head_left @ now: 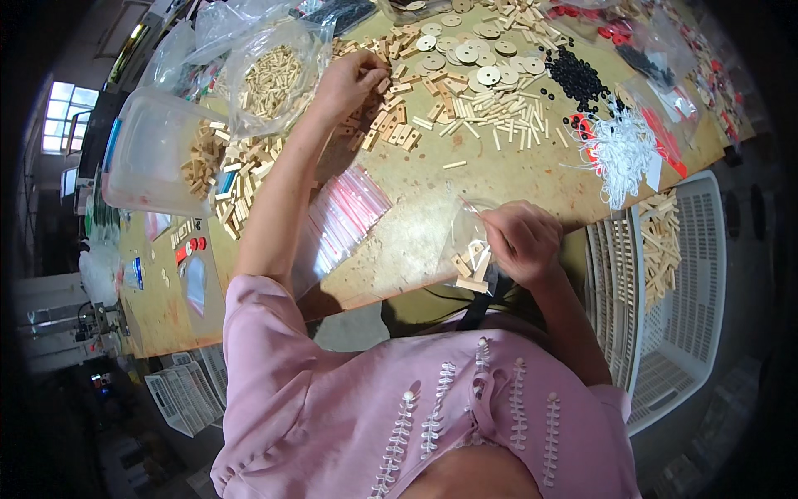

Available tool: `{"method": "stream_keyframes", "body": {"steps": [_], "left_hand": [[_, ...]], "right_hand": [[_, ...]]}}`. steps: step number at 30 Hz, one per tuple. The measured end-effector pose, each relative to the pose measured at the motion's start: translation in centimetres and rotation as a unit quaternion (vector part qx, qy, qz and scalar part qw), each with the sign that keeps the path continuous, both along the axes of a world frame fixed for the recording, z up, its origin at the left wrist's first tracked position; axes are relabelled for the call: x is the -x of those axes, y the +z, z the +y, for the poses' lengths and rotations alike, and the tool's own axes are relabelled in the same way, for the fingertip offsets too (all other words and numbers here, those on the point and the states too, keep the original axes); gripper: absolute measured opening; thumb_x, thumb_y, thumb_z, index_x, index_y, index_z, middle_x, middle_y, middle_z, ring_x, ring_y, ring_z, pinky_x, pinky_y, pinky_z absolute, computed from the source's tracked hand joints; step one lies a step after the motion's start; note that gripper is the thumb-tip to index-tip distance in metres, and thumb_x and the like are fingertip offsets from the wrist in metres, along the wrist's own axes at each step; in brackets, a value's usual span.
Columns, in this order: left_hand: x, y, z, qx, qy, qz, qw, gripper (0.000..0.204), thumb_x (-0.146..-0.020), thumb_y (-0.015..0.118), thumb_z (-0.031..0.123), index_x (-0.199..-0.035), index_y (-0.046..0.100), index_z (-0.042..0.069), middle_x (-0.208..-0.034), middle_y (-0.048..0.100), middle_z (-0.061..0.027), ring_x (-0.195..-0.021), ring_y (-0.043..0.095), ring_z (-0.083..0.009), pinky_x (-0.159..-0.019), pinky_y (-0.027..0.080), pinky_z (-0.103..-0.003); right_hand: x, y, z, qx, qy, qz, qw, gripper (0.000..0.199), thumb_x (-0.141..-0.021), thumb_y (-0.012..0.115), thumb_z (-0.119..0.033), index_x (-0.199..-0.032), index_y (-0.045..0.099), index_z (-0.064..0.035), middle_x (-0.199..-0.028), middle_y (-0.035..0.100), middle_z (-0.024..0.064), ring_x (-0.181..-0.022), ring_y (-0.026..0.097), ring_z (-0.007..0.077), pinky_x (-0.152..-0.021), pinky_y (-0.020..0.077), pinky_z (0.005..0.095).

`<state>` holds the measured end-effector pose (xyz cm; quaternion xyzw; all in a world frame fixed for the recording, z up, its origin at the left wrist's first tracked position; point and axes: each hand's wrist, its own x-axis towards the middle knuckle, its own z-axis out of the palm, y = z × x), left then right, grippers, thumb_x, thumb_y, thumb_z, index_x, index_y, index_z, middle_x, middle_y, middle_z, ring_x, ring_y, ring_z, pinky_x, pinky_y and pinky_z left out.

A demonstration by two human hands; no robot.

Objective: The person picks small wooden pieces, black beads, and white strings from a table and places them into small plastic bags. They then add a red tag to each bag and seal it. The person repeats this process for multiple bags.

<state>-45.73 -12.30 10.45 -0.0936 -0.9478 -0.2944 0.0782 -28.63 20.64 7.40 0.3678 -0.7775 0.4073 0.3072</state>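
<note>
My left hand [351, 83] reaches to the far side of the table, its fingers bent together over a heap of small drilled wooden blocks [401, 133]. What its fingertips grip is hidden among the blocks. Close to the table's front edge, my right hand [525, 239] pinches the top of a clear plastic bag [455, 243]. Several pale wooden pieces [472, 264] lie inside that bag, at its bottom. Between my arms, a stack of flat clear bags with pink-red strips [347, 212] rests on the table.
Wooden discs [489, 75], short dowels [507, 108], black beads [576, 79] and white strings [622, 154] cover the table's far side. A bag of dowels [270, 79] and a clear tub [154, 154] stand left. White plastic baskets [683, 333] stand beside the table's right edge.
</note>
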Motion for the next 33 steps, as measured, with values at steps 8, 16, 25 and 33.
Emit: {"method": "stream_keyframes", "body": {"steps": [8, 16, 25, 33], "left_hand": [[-0.5, -0.2, -2.9, 0.027, 0.1, 0.055, 0.993, 0.03, -0.104, 0.063, 0.035, -0.111, 0.072, 0.008, -0.095, 0.074, -0.0096, -0.081, 0.069, -0.0196, -0.074, 0.053, -0.035], [-0.9, 1.5, 2.5, 0.124, -0.091, 0.168, 0.974, 0.028, -0.09, 0.073, 0.01, -0.117, 0.072, 0.015, -0.12, 0.069, -0.0099, -0.115, 0.06, -0.0326, -0.102, 0.048, -0.043], [0.2, 1.8, 7.3, 0.112, -0.244, 0.083, 0.96, 0.021, -0.092, 0.073, 0.013, -0.113, 0.07, 0.014, -0.111, 0.067, -0.0087, -0.11, 0.061, -0.0308, -0.093, 0.052, -0.041], [-0.8, 1.1, 6.7, 0.096, -0.238, 0.125, 0.958, 0.016, -0.092, 0.074, 0.016, -0.106, 0.07, 0.01, -0.105, 0.068, -0.0095, -0.102, 0.064, -0.0303, -0.088, 0.052, -0.04]], "right_hand": [[0.0, -0.4, -0.2, 0.018, 0.003, -0.002, 1.0, 0.033, -0.069, 0.078, 0.006, -0.095, 0.065, -0.0092, -0.075, 0.062, 0.0041, -0.064, 0.065, 0.0236, -0.054, 0.0499, 0.0359], [-0.1, -0.8, 0.0, 0.012, -0.003, 0.001, 1.0, 0.036, -0.068, 0.079, 0.005, -0.097, 0.066, -0.0106, -0.076, 0.061, 0.0026, -0.064, 0.064, 0.023, -0.054, 0.0492, 0.0361], [-0.3, -0.8, 0.1, 0.012, 0.016, -0.018, 1.0, 0.039, -0.068, 0.078, 0.013, -0.1, 0.066, -0.0068, -0.081, 0.067, 0.0071, -0.069, 0.069, 0.0271, -0.06, 0.054, 0.0373], [0.1, -1.7, -0.2, 0.018, 0.0, 0.028, 0.999, 0.047, -0.071, 0.082, 0.004, -0.11, 0.06, -0.0108, -0.081, 0.063, 0.0036, -0.067, 0.066, 0.0243, -0.055, 0.0508, 0.037]]}}
